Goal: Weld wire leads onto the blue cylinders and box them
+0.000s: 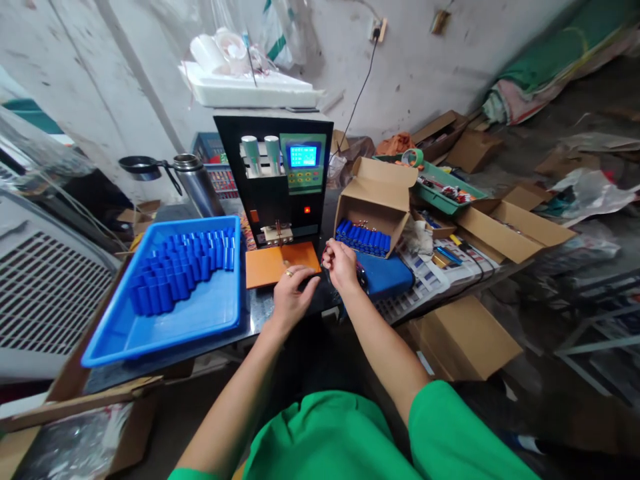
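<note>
My left hand (291,293) is at the front edge of an orange board (260,268), its fingers curled with the thumb near them. Whatever it holds is hidden behind the fingers. Just to the right, my right hand (343,265) is closed in a pinch; a thin dark reddish strand at its fingertips looks like a wire (324,255). Behind the board stands a black spot welder (273,200) with a lit screen, its electrodes (279,232) pointing down over the board. Dark cables (361,279) lie beside my right wrist.
At left, a blue tray (200,319) holds rows of blue cylindrical cells (175,273). An open cardboard box (377,177) at right has more blue cells (364,237). Behind stand a steel flask (195,183) and, farther right, a green tray (443,190) of small parts.
</note>
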Motion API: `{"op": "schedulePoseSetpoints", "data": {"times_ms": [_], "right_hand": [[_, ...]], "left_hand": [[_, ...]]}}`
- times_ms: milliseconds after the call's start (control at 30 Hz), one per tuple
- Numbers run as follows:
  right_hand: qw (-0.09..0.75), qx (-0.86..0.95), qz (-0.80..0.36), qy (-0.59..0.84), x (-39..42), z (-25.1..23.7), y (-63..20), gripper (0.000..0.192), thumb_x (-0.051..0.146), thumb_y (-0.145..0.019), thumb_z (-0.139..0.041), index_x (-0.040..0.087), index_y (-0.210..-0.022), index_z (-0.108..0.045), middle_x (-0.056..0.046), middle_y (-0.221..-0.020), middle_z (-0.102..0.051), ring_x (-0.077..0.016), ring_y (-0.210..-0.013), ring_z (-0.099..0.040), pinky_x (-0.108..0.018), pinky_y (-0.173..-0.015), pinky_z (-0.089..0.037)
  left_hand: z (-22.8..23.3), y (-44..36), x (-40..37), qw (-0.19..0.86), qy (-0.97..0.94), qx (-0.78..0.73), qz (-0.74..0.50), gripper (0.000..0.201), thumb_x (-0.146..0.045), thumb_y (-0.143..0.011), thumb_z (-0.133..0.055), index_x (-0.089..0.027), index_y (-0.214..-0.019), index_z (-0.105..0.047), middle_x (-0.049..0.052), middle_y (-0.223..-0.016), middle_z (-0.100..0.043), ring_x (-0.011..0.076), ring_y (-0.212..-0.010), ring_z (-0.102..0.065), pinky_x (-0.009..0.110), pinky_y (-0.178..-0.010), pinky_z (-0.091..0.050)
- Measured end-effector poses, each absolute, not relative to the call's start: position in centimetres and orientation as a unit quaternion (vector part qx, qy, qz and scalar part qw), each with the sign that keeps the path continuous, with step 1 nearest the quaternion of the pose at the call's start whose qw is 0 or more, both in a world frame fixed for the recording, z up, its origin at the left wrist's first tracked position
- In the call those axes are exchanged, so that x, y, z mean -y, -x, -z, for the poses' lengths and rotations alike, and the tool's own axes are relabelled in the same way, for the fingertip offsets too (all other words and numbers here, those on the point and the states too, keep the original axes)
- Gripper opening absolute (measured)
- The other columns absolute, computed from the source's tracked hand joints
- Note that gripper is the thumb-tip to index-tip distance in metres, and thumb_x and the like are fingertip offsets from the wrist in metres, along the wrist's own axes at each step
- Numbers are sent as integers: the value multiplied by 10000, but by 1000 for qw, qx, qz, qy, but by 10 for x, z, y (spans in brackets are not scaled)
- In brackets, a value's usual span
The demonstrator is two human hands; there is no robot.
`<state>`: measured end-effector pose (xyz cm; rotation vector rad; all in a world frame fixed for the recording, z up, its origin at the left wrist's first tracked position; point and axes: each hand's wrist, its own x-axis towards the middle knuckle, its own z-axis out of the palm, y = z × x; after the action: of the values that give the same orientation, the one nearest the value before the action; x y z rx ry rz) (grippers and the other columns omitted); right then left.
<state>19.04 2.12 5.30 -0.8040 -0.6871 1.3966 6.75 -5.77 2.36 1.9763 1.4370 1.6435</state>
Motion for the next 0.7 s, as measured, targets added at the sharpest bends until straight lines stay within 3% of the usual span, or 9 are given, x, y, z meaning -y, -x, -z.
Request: {"op": "schedulePoseSetpoints", "data": {"times_ms": [167, 500, 600, 700], "right_hand": [[618, 278, -657, 332, -2, -50, -166, 260, 358, -749, -755, 182, -743, -564, 75, -610, -466, -47, -468, -424, -177, -380, -276], [596, 271, -681, 326, 12, -40, -148, 306, 393, -727, -775, 194, -702, -545, 75, -554, -464, -61, -449, -418, -197, -391, -306], [590, 284, -680, 330, 13, -37, -149, 336, 430, -720, -788, 196, -707, -547, 75, -559, -457, -62, -456, -411, -195, -390, -285], [577, 338, -661, 340, 15, -32, -154, 333, 471, -743, -772, 188, -735, -598, 68, -582, -470, -61, -469, -396, -192, -401, -268]], "left_hand": [[-12, -64, 61, 74, -657, -536, -526, 145, -336, -904, -677, -207, -930, -739, 44, -867, -673, 168, -812, -651, 300, -770, -538], [-4, -44, 73, -21, -693, -575, -435, 194, -323, -971, -576, -195, -1011, -717, 76, -888, -757, 185, -774, -702, 295, -734, -511], [-5, -43, 78, 25, -665, -577, -474, 216, -333, -967, -568, -193, -1013, -725, 75, -922, -771, 187, -817, -715, 304, -782, -526], [-7, -41, 80, 144, -581, -586, -547, 248, -399, -935, -611, -186, -974, -730, 61, -888, -768, 180, -805, -709, 304, -779, -543]]}}
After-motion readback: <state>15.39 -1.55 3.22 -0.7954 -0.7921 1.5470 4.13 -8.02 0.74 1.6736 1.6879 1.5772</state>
